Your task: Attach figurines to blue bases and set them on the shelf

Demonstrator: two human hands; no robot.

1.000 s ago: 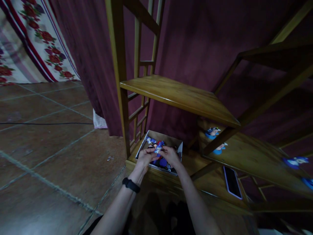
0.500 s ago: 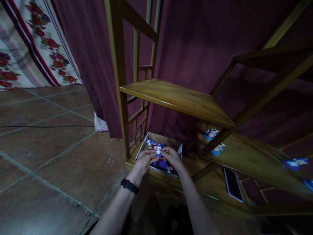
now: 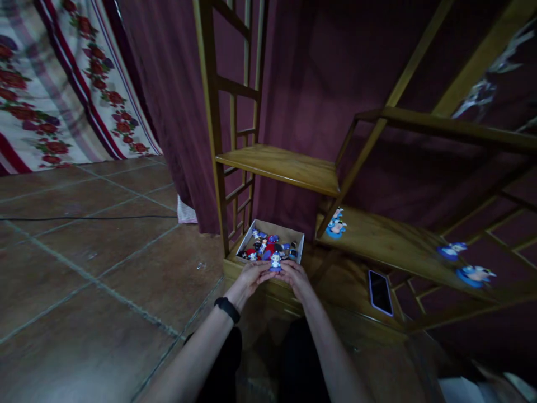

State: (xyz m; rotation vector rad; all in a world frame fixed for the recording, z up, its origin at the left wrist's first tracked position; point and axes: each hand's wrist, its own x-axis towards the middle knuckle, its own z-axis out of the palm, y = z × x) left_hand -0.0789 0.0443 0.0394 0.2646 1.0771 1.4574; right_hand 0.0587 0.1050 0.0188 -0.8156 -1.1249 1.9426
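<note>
Between my two hands is a small blue-and-white figurine (image 3: 276, 261), upright on a blue base. My left hand (image 3: 253, 276) grips the base from the left, a black band round its wrist. From the other side my right hand (image 3: 295, 273) closes its fingers on the same base. Just behind the hands, a shallow cardboard box (image 3: 280, 227) holds several loose figurine parts in blue, red, black and white. The hands cover part of the box's front edge.
The box sits on the low ledge of a wooden shelf unit (image 3: 285, 165). On a shelf to the right stand blue-based figurines (image 3: 336, 228), with more (image 3: 475, 275) farther along. A phone (image 3: 380, 292) lies on the lower ledge. A black cable (image 3: 84, 218) crosses the tiled floor.
The figurine has come toward me, from over the box to its front edge, still in both hands. The view has shifted, showing more of the right-hand shelf and the box's contents.
</note>
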